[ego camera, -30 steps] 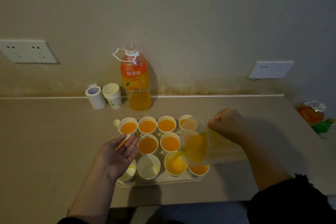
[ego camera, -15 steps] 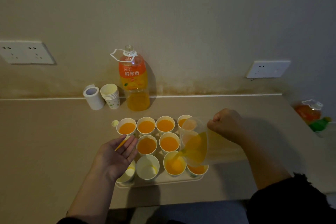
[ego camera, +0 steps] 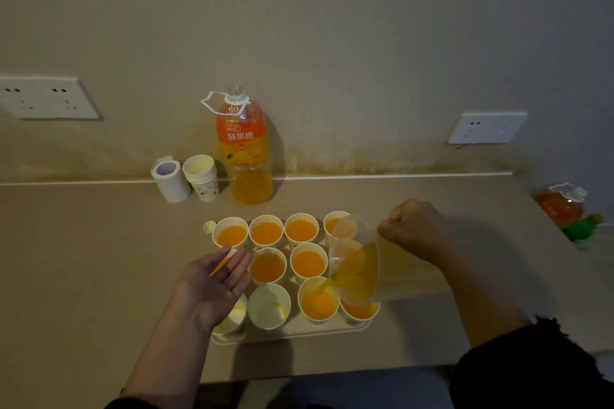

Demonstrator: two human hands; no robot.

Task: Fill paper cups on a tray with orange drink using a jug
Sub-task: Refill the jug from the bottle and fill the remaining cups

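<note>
Right hand [ego camera: 412,229], fisted on the jug [ego camera: 357,271], tilts it to feed one front cup [ego camera: 318,302] — left hand [ego camera: 212,285] flat, empty, held clear

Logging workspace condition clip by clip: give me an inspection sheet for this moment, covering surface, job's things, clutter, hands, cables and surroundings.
surface: beige counter against the wall.
job's things: tray of paper cups, most holding orange drink; jug pouring into a front-row cup; a near-empty cup beside it.
clutter: drink bottle, cup stack, paper roll, bottle cap; second bottle and green thing at far right.
hands: right hand grips the jug's handle; left hand open, palm up, over the tray's left side.
cables: nothing seen.
surroundings: two sockets on the wall.
</note>
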